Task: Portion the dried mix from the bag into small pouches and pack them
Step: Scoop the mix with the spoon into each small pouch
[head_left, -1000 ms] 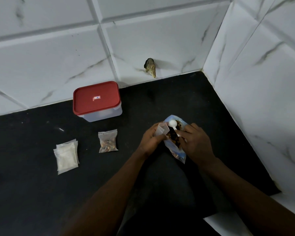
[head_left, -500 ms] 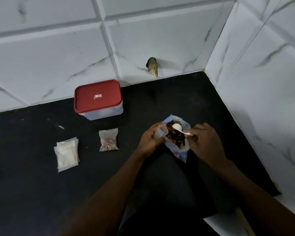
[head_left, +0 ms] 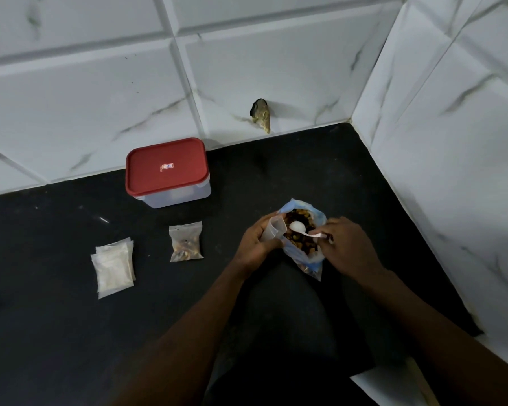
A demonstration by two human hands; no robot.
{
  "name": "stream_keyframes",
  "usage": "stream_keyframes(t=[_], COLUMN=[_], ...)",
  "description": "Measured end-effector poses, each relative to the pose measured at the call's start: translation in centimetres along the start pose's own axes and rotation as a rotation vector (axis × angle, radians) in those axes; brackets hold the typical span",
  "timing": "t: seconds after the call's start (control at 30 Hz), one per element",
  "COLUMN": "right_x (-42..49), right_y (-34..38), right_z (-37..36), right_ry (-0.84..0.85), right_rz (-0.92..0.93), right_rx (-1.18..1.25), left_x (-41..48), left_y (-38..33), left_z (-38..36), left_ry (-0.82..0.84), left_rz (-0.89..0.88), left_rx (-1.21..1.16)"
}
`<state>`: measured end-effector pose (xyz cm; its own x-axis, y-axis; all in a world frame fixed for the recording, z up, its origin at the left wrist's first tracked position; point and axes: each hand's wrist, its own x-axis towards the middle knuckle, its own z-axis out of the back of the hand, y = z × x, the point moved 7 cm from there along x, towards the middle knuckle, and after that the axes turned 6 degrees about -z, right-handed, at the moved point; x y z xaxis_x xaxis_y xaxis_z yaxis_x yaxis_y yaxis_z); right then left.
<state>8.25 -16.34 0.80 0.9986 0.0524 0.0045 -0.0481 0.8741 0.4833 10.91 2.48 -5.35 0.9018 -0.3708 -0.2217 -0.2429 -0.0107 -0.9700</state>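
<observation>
Dried mix (head_left: pixel 301 238) fills the open bag (head_left: pixel 305 256), right of the red-lidded box (head_left: pixel 167 171). Left hand (head_left: pixel 257 243) fingers curl around an empty pouch (head_left: pixel 273 231) at the bag's mouth; right hand (head_left: pixel 346 249) pinches a white spoon (head_left: pixel 301 228) over the mix.

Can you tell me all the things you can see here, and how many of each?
box with lid: 1, clear with a red lid, on the black counter by the back wall
filled pouch: 1, clear with brownish mix inside, lying in front of the box
empty pouches: a small stack, exact count unclear, whitish, left of the filled pouch
bag of dried mix: 1, clear and bluish, open, between the hands
scoop: 1, white, over the bag's mouth
open pouch: 1, clear, beside the bag
counter: 1, black
wall tiles: white, marbled
left hand: grip on the open pouch
right hand: grip on the scoop's handle
</observation>
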Motion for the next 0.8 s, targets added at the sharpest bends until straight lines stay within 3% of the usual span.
stream_keyframes(t=[0.2,0.43,0.8], right_x=[-0.1,-0.9,-0.1], right_y=[-2.1,-0.5,0.0], right_z=[1.8,1.0,-0.1], right_ry=[-0.115,-0.125,0.038], right_rz=[-0.275,-0.081,-0.331], right_rx=[0.301,0.055,-0.060], left_x=[-0.4,-1.5,-2.0], left_y=[-0.4,0.0,0.7], left_z=[0.4,1.5,0.8], left_ry=[-0.005,-0.081,-0.030], left_rz=[-0.082,-0.059,0.082], left_rx=[0.172,0.179,-0.022])
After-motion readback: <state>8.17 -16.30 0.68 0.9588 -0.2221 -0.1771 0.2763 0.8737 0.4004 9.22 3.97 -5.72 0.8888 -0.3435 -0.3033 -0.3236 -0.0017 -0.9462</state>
